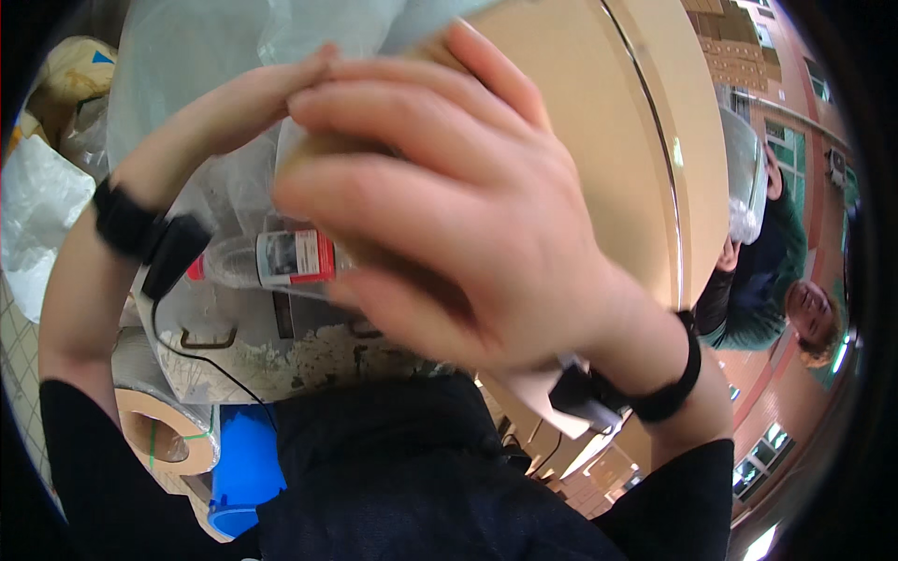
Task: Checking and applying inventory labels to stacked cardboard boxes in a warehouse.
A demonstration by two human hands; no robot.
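My right hand [477, 196] fills the middle, close and blurred, with its fingers loosely bent and a gap between thumb and forefinger. Nothing shows in that gap. Behind it lies my left hand [311, 73]; only its wrist side shows, and the fingers are hidden. Both wrists wear black bands, with a small black device [180, 254] hanging from the left one on a cable. Below my hands, a clear plastic bottle [245, 262] with a red cap and a red-and-white label lies on its side, partly covered by my right hand.
Under the bottle is a worn white surface [234, 374] with metal handles. Clear plastic [206, 47] lies at the far left; a tan panel [599, 122] curves along the right. A wrapped roll [131, 430] and blue bin [245, 467] stand lower left. A person [767, 290] holds clear plastic [744, 178] at right.
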